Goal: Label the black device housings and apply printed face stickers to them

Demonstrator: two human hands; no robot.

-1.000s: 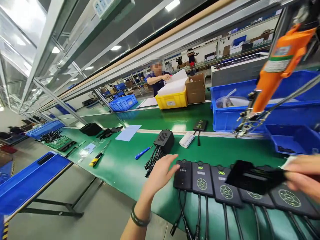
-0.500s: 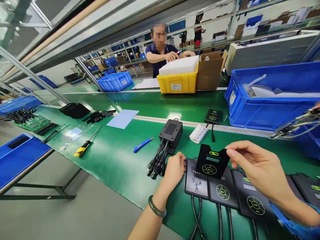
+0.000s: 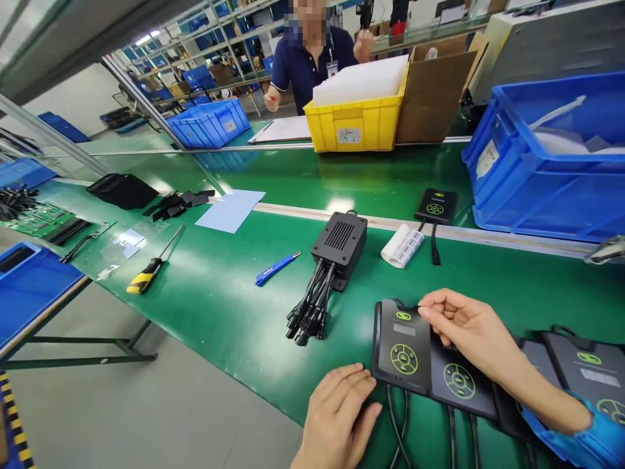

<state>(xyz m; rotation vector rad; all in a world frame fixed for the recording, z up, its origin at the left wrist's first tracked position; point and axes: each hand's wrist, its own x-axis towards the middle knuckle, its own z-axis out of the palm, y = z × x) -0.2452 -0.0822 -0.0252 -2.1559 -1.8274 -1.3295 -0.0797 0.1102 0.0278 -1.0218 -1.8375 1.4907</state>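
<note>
A row of flat black controller units with green round keypads and trailing cables lies along the near edge of the green bench. My right hand (image 3: 466, 326) pinches the top edge of a black faceplate (image 3: 403, 345) that lies on the leftmost unit. My left hand (image 3: 339, 410) rests palm down on the bench just left of that unit, fingers together, holding nothing. The neighbouring unit (image 3: 459, 381) sits partly under my right wrist.
A black power box with a cable bundle (image 3: 336, 247), a blue utility knife (image 3: 276, 268), a label roll (image 3: 403, 246) and one lone controller (image 3: 434, 207) lie beyond. A screwdriver (image 3: 146, 273) lies to the left. A blue crate (image 3: 547, 189) stands on the right. A person stands behind a yellow bin (image 3: 354, 120).
My right hand has brought the black faceplate down from the air onto the leftmost unit. My left hand has slid back off that unit toward the bench edge. The view has tilted downward.
</note>
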